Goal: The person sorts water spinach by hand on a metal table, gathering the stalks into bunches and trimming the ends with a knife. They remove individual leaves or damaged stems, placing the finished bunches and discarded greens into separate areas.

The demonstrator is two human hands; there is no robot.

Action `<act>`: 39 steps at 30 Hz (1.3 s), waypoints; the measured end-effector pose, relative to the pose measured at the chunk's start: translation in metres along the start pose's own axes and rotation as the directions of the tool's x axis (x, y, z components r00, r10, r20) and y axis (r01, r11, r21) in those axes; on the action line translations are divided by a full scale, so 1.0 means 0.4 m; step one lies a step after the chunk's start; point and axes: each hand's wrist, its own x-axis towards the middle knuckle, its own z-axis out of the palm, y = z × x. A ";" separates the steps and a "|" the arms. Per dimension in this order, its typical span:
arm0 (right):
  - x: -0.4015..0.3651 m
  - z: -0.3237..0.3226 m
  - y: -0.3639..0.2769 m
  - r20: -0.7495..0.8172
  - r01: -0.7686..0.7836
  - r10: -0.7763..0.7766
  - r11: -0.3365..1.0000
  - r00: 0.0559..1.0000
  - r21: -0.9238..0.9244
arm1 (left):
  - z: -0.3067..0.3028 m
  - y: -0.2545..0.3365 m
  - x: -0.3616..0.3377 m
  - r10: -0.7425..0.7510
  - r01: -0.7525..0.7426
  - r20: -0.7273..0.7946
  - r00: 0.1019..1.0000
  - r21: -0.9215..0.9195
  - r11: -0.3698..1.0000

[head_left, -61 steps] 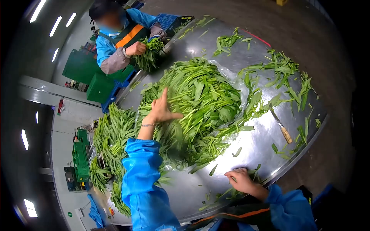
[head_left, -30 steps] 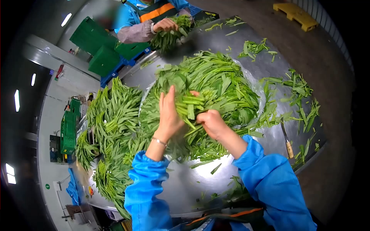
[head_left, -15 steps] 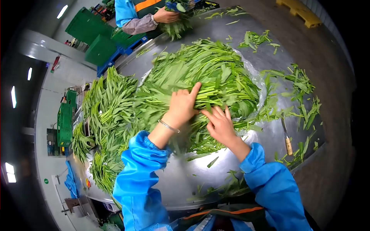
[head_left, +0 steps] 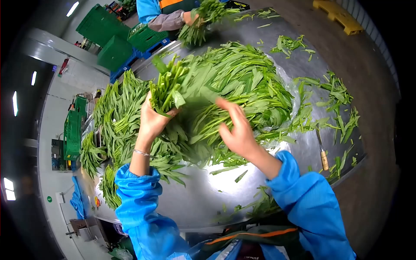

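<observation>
My left hand (head_left: pixel 154 119) is wrapped round a bunch of leafy greens (head_left: pixel 168 86), its cut stem ends pointing up and its leaves hanging below. To the right, my right hand (head_left: pixel 238 132) has its thumb and forefinger apart and holds nothing; motion blurs it slightly. It hovers at the near edge of a large pile of long-leaved greens (head_left: pixel 242 73), which lies on clear plastic sheeting (head_left: pixel 286 82). Left of my left hand, more bunches of the same greens (head_left: pixel 125 104) lie side by side along the table.
A knife with a wooden handle (head_left: pixel 324 160) lies at the right on the metal table (head_left: pixel 203 195), among trimmed leaf scraps (head_left: pixel 340 95). Across the table a co-worker's hand (head_left: pixel 190 18) holds another bunch. Green crates (head_left: pixel 147 37) stand behind, on blue pallets. A yellow pallet (head_left: pixel 340 17) is on the floor.
My left hand has moved left and up off the pile, now gripping a bunch with its stems upward. My right hand has come away from the stems. The co-worker's bunch has shifted.
</observation>
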 end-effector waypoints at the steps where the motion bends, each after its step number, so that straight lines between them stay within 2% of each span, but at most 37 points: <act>1: 0.037 0.046 -0.007 -0.004 -0.157 0.161 0.965 0.987 0.208 | 0.005 -0.007 -0.009 0.042 -0.042 -0.005 0.999 -0.021 0.999; 2: 0.082 0.078 0.004 0.094 -0.274 0.257 0.906 0.962 0.322 | 0.019 -0.018 -0.016 0.057 -0.053 0.013 0.998 -0.210 0.976; 3: 0.121 0.102 -0.013 0.173 -0.248 0.178 0.717 0.969 0.651 | 0.028 0.007 -0.032 0.070 -0.069 0.008 0.998 -0.067 0.995; 5: 0.143 0.106 -0.051 0.443 -0.209 0.030 0.909 0.896 0.360 | 0.048 -0.058 -0.040 0.237 -0.237 -0.012 0.971 -0.064 0.969; 6: 0.146 0.133 -0.067 0.294 -0.037 -0.123 0.875 0.948 0.483 | 0.044 -0.074 -0.045 0.154 -0.145 0.028 0.988 -0.198 0.969; 7: 0.144 0.138 -0.036 0.417 -0.167 -0.096 0.817 0.904 0.552 | 0.022 -0.114 -0.041 0.100 -0.100 0.050 0.994 -0.006 0.995; 9: 0.110 0.126 -0.015 0.210 0.061 -0.130 0.951 0.969 0.304 | -0.002 -0.126 -0.047 0.015 -0.023 -0.040 0.999 -0.214 0.977; 10: 0.084 0.093 -0.005 0.329 0.219 -0.137 0.949 0.934 -0.227 | -0.037 -0.091 -0.058 -0.103 0.089 -0.130 0.986 -0.112 0.990; 11: 0.053 0.083 0.038 0.397 0.342 -0.146 0.807 0.906 -0.482 | -0.082 -0.168 -0.064 -0.204 0.177 -0.224 0.953 -0.135 0.975; 12: 0.031 0.065 0.059 0.464 0.337 0.042 0.630 0.885 -0.699 | -0.126 -0.145 -0.084 -0.251 0.210 -0.336 0.908 -0.155 0.965; 13: -0.011 0.060 0.156 0.408 0.295 0.067 0.585 0.911 -0.755 | -0.173 -0.105 -0.130 -0.256 0.212 -0.453 0.854 -0.145 0.966; 14: -0.013 0.038 0.162 0.456 0.350 0.038 0.586 0.889 -0.731 | -0.224 -0.098 -0.188 -0.187 0.076 -0.532 0.826 -0.225 0.971; 15: -0.016 0.045 0.174 0.426 0.339 0.012 0.586 0.905 -0.736 | -0.265 -0.076 -0.252 -0.069 -0.072 -0.614 0.786 -0.202 0.977; 17: 0.006 0.057 0.175 0.407 0.310 0.047 0.570 0.912 -0.761 | -0.355 -0.048 -0.429 -0.114 -0.195 -0.725 0.679 -0.328 0.924; 18: 0.007 0.062 0.179 0.387 0.295 0.039 0.579 0.921 -0.760 | -0.379 0.007 -0.494 -0.050 -0.302 -0.780 0.623 -0.300 0.905; 19: 0.008 0.062 0.176 0.392 0.280 0.068 0.589 0.918 -0.758 | -0.422 0.024 -0.574 -0.031 -0.409 -0.770 0.637 -0.372 0.833; 20: 0.007 0.062 0.178 0.408 0.292 0.077 0.579 0.910 -0.761 | -0.440 0.065 -0.626 0.000 -0.444 -0.695 0.719 -0.459 0.770; 21: 0.001 0.056 0.172 0.427 0.310 0.086 0.563 0.900 -0.766 | -0.437 0.096 -0.673 0.013 -0.387 -0.641 0.767 -0.448 0.806; 22: -0.013 0.051 0.136 0.432 0.328 0.069 0.547 0.899 -0.770 | -0.429 0.138 -0.695 0.023 -0.209 -0.429 0.903 -0.391 0.896; 23: -0.034 0.046 0.085 0.439 0.349 0.052 0.527 0.897 -0.775 | -0.406 0.167 -0.706 -0.008 -0.048 -0.194 0.981 -0.284 0.958; 24: -0.075 0.031 0.031 0.488 0.336 0.025 0.694 0.872 -0.636 | -0.343 0.181 -0.683 -0.080 0.076 -0.060 0.995 -0.067 0.995; 25: -0.135 0.005 -0.019 0.545 0.204 -0.046 0.951 0.837 -0.232 | -0.251 0.143 -0.663 -0.034 0.025 0.069 0.997 0.117 0.993; 26: -0.209 -0.003 -0.070 0.612 -0.090 -0.040 0.980 0.790 0.180 | -0.160 0.105 -0.642 0.014 -0.069 0.197 0.980 0.279 0.958; 27: -0.285 -0.017 -0.139 0.657 -0.298 0.052 0.916 0.752 0.268 | -0.049 0.106 -0.603 -0.088 0.062 0.259 0.962 0.105 0.992; 28: -0.372 -0.005 -0.143 0.587 -0.337 0.106 0.892 0.803 0.300 | 0.061 0.107 -0.562 -0.188 0.216 0.318 0.929 -0.053 0.975; 29: -0.440 0.005 -0.122 0.501 -0.357 0.157 0.873 0.851 0.333 | 0.169 0.021 -0.564 -0.188 0.274 0.484 0.855 -0.114 0.955; 30: -0.486 0.004 -0.093 0.408 -0.472 0.322 0.808 0.854 0.351 | 0.280 -0.036 -0.577 -0.001 0.053 0.442 0.897 -0.106 0.993; 31: -0.520 0.000 -0.075 0.296 -0.561 0.478 0.728 0.827 0.394 | 0.354 -0.053 -0.588 -0.091 0.193 0.493 0.865 -0.159 0.968; 32: -0.528 -0.010 -0.082 0.115 -0.556 0.581 0.675 0.806 0.484 | 0.394 -0.026 -0.580 -0.108 0.219 0.500 0.859 -0.169 0.961; 33: -0.525 -0.035 -0.102 0.052 -0.564 0.637 0.640 0.769 0.522 | 0.418 0.008 -0.579 -0.121 0.193 0.455 0.882 -0.116 0.974; 34: -0.523 -0.060 -0.099 0.090 -0.621 0.725 0.512 0.683 0.593 | 0.439 0.049 -0.577 -0.133 0.172 0.408 0.903 -0.059 0.983; 35: -0.519 -0.084 -0.096 0.142 -0.652 0.787 0.379 0.600 0.657 | 0.455 0.060 -0.587 -0.076 0.080 0.355 0.932 0.003 0.997; 36: -0.526 -0.099 -0.083 0.183 -0.647 0.786 0.325 0.590 0.690 | 0.464 0.071 -0.603 -0.008 -0.014 0.293 0.956 0.074 0.997; 37: -0.527 -0.109 -0.085 0.137 -0.609 0.779 0.353 0.611 0.710 | 0.470 0.080 -0.617 0.063 -0.101 0.231 0.971 0.153 0.983; 39: -0.543 -0.102 -0.095 0.055 -0.537 0.769 0.391 0.637 0.747 | 0.492 0.071 -0.633 0.078 -0.109 0.206 0.975 0.142 0.984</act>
